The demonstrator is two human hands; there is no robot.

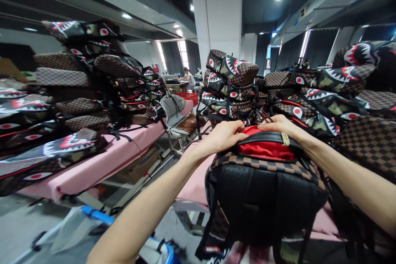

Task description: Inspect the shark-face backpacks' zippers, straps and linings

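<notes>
A backpack point(266, 202) with a black padded back and a brown checkered edge stands right in front of me on a pink-covered table. Its top opening shows a bright red lining point(266, 150), crossed by a black carry handle with a small gold metal plate point(285, 139). My left hand point(227, 134) is closed on the left rim of the opening, thumb toward the lining. On the far rim, my right hand point(278, 126) is closed with its fingertips bent over the edge; exactly what they pinch there is partly hidden. Loose straps hang at the bag's lower left.
Stacked shark-face backpacks point(230, 86) stand just beyond, with more piled at right point(331, 90) and on the left pink table point(133, 144). Between the tables is a grey chair point(173, 109) holding a brown item. A blue-framed cart point(99, 214) stands lower left; a person point(187, 76) sits far back.
</notes>
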